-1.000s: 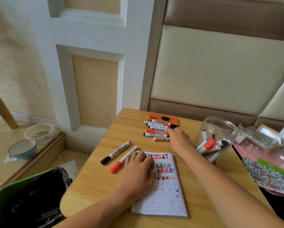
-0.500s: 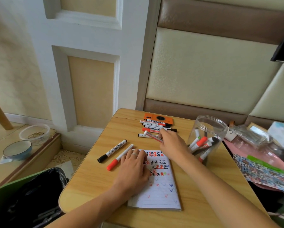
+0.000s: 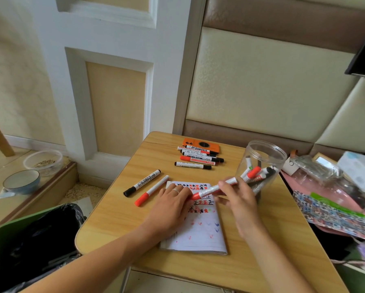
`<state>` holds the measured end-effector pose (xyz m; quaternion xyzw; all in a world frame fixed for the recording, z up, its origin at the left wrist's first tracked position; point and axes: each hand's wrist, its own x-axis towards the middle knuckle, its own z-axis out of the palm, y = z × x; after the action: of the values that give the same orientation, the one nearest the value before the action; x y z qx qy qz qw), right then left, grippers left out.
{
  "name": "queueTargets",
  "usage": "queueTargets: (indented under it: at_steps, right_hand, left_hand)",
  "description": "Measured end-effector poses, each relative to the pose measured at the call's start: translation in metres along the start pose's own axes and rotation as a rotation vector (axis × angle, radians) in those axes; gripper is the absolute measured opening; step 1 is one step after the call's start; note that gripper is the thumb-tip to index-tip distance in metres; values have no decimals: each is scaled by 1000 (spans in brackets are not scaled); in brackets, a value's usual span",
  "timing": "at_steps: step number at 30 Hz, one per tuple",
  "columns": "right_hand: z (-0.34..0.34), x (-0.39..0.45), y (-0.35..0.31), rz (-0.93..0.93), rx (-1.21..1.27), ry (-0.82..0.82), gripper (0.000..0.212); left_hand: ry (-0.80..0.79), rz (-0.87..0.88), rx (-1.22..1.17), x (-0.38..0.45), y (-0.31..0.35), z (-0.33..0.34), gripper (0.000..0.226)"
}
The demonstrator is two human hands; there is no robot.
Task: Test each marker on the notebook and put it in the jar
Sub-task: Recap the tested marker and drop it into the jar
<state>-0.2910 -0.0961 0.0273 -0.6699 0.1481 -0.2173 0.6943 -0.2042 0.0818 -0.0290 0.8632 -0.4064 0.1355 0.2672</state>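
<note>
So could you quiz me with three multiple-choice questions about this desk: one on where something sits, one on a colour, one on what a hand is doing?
1. Where is the clear jar? A) right of the notebook B) on the floor C) on the notebook
2. Cap colour of the marker in the right hand? A) blue B) red C) green
3. What is the left hand doing? A) hanging off the table B) lifting the jar C) resting on the notebook

A: the jar stands at the table's right.
B: its cap end is red.
C: the palm lies on the page.

On my feed the wooden bench (image 3: 118, 210) carried an open notebook (image 3: 200, 233), a clear jar (image 3: 264, 157) and an orange phone (image 3: 200, 144). A marker pile (image 3: 198, 158) lay near the phone. Two loose markers (image 3: 142, 183) sat left of the notebook.
</note>
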Motion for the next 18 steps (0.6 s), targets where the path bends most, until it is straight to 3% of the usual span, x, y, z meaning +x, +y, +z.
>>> queueTargets:
  at_steps: [2, 5, 7, 10, 13, 18]
  right_hand:
    - [-11, 1, -1, 13, -56, -34, 6]
    - [-22, 5, 1, -12, -337, -152, 8]
    - [-24, 5, 7, -174, -664, -180, 12]
    - [-15, -3, 16, -430, -1032, -306, 3]
    - [-3, -6, 22, -568, -1163, -361, 18]
    - [3, -4, 27, -722, -1311, -373, 19]
  left_hand:
    - [10, 31, -12, 0, 1, 0, 32]
    - [26, 60, -3, 0, 0, 0, 32]
    - [31, 66, 4, 0, 0, 1, 33]
    - [41, 81, 13, 0, 1, 2, 33]
    - [32, 105, 3, -1, 1, 1, 34]
    - [-24, 87, -39, 0, -2, 2, 39]
